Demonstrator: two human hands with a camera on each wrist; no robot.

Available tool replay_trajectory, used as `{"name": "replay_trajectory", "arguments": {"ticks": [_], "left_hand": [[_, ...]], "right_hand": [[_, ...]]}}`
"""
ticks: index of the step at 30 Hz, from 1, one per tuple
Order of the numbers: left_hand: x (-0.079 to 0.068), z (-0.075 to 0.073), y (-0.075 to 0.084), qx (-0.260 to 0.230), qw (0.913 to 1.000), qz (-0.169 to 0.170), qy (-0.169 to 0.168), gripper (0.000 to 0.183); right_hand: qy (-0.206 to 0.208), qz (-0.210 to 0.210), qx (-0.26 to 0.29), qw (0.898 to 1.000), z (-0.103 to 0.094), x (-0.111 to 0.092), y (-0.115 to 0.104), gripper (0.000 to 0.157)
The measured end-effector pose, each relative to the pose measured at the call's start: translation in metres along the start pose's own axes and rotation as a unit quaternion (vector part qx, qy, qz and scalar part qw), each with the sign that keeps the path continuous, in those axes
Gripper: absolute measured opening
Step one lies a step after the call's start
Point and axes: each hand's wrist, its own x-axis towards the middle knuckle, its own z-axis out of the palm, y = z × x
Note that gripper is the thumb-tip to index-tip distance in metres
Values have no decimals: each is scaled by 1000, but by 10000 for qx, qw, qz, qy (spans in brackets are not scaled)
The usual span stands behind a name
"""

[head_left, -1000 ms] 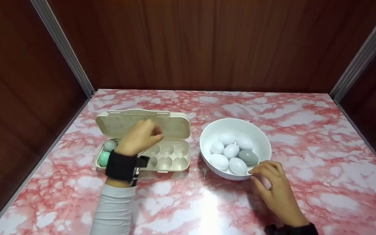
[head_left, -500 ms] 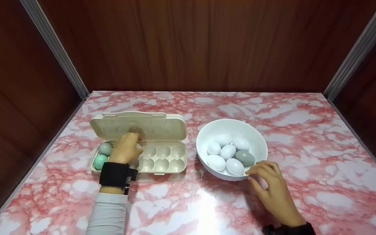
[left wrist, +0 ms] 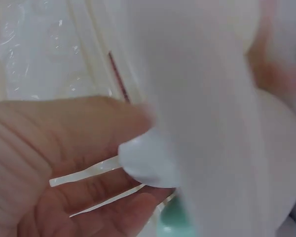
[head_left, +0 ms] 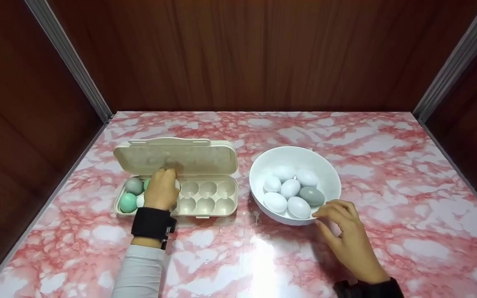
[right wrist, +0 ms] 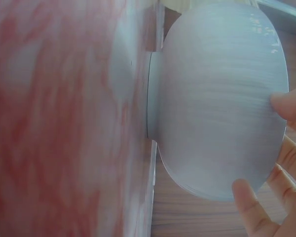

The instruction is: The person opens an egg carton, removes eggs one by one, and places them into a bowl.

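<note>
My left hand (head_left: 163, 191) reaches into the open cream egg carton (head_left: 207, 215), its back hiding the middle cups. In the left wrist view, thumb and fingers pinch a white egg (left wrist: 149, 160), with a green egg (left wrist: 176, 222) close by. At the carton's left end sit a grey egg (head_left: 133, 186) and a green egg (head_left: 128, 203); another white egg (head_left: 140, 201) peeks out beside the hand. My right hand (head_left: 348, 238) holds the near right rim of the white bowl (right wrist: 217, 103). Several white eggs (head_left: 275, 202) and one grey egg (head_left: 312, 195) lie in that bowl.
The carton's lid (head_left: 197, 159) stands raised at the back. Both containers rest on a red and white marbled table (head_left: 222, 265), with dark wood panels (head_left: 238, 54) behind and at the sides. A blurred pale shape covers much of the left wrist view.
My left hand has come down into the carton and shifted left, close over the cups. The right hand keeps its hold on the bowl's rim. The head view has shifted slightly.
</note>
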Motion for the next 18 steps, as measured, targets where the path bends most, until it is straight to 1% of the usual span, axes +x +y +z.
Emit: {"name": "replay_trajectory", "arguments": {"ticks": [6, 10, 15, 18], "left_hand": [[-3, 2, -2, 59, 9998, 27, 177, 7], [-4, 1, -4, -1, 9999, 54, 163, 10], [-4, -4, -2, -196, 9997, 58, 132, 16], [-5, -10, 3, -342, 9993, 47, 142, 20]], "right_hand": [[-32, 26, 73, 10000, 1, 0, 0, 36], [-33, 9, 94, 10000, 1, -1, 0, 36], [-10, 27, 82, 10000, 0, 0, 1, 36], [-33, 30, 58, 10000, -1, 0, 2, 36]]}}
